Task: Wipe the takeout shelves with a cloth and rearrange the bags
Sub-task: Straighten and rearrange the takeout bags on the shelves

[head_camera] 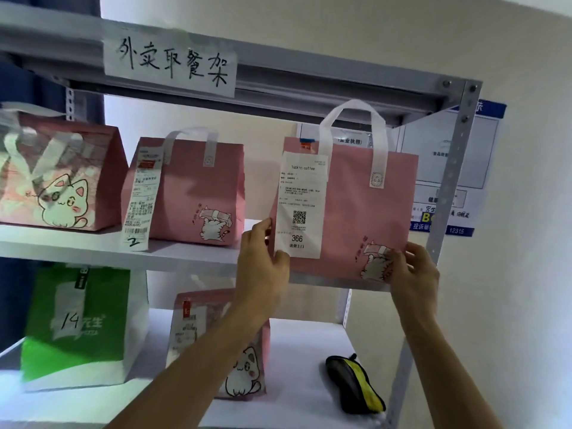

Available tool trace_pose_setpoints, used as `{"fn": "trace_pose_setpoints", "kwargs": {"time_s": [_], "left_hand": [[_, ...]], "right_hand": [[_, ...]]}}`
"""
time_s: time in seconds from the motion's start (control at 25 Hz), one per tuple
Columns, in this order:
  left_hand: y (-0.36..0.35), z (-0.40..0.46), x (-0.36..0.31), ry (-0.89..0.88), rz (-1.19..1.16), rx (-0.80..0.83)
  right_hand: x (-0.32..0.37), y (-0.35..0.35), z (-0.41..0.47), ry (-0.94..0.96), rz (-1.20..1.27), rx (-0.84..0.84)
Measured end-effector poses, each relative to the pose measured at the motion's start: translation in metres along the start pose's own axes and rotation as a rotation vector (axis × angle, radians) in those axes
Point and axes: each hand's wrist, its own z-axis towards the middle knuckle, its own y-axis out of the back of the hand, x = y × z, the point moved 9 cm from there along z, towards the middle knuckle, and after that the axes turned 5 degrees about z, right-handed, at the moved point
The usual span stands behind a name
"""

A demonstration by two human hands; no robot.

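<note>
Hands hold the pink bag point(356, 209) at the right end of the upper shelf point(185, 255): left hand point(263, 258) pinches its lower left edge beside the receipt point(301, 205), right hand point(413, 270) grips its lower right corner.

Pink takeout bags on a grey-framed shelf

A white cat is printed on the pink bag point(356, 205); a green-and-white bag point(77, 329) and a black-and-yellow cloth point(356, 382) are seen below.
</note>
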Motion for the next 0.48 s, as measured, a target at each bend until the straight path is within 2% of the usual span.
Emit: {"fn": "trace_pose_setpoints", "kwargs": {"time_s": [0.48], "left_hand": [[0.04,-0.07,-0.019,-0.067,-0.082,-0.05]], "right_hand": [[0.02,0.038,-0.069,0.03,0.105,-0.019]]}}
